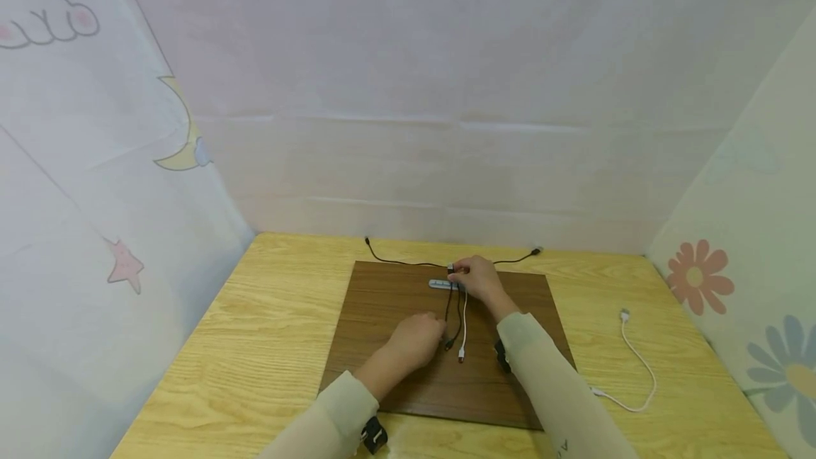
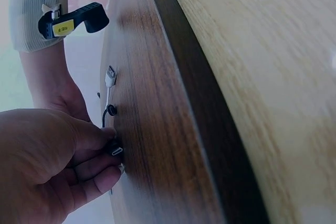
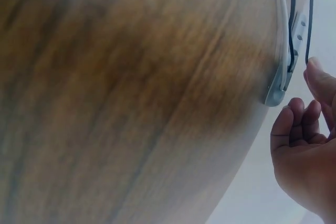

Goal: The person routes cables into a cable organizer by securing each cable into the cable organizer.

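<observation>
A brown wooden board (image 1: 503, 402) lies on the table, with a pale grey cable clip (image 1: 436, 284) near its far edge. A white cable (image 1: 464, 331) and a black cable (image 1: 458, 321) run from the clip toward the near side. My left hand (image 1: 416, 340) pinches the small connector (image 2: 116, 150) of another black cable, low over the board. Beyond the clip, my right hand (image 1: 479, 279) holds the black cable's USB plug (image 1: 450, 269) between thumb and finger. In the right wrist view this cable (image 3: 310, 19) hangs beside the clip, apart from it.
A loose white cable (image 1: 650, 377) curves on the light wooden table (image 1: 242, 346) to the right of the board. Black cable ends (image 1: 401, 262) spread left and right behind the board. Printed cloth walls (image 1: 408, 126) stand around the table's back and sides.
</observation>
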Demonstrator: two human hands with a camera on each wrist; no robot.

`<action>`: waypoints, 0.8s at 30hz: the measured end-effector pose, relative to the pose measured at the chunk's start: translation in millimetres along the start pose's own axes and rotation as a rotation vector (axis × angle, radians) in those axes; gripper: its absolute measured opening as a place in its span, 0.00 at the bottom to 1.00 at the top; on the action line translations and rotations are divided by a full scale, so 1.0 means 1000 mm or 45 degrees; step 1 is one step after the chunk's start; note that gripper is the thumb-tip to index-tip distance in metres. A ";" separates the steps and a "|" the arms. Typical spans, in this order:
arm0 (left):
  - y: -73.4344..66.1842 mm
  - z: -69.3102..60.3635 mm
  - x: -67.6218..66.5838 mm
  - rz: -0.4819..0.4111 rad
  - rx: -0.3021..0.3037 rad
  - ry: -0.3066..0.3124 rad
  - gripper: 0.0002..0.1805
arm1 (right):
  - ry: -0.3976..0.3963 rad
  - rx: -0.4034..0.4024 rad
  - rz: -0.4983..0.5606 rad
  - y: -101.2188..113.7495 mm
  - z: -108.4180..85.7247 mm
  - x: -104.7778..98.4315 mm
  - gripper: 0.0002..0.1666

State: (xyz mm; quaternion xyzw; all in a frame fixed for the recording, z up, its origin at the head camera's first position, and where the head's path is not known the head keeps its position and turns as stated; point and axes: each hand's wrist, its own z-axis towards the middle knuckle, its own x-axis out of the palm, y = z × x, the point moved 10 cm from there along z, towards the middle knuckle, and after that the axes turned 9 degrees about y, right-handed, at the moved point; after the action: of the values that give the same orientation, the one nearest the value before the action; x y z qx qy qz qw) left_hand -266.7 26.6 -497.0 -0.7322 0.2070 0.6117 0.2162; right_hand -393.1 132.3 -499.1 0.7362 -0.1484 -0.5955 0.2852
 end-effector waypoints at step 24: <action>-0.002 0.000 -0.002 0.032 0.010 -0.004 0.07 | 0.008 -0.039 -0.019 0.002 0.008 0.009 0.21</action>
State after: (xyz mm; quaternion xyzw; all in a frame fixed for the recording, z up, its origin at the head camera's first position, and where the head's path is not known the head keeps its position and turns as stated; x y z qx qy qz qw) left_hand -265.9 28.7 -495.1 -0.7278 0.2181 0.6147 0.2117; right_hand -398.7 123.9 -505.7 0.7348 -0.1328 -0.5976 0.2922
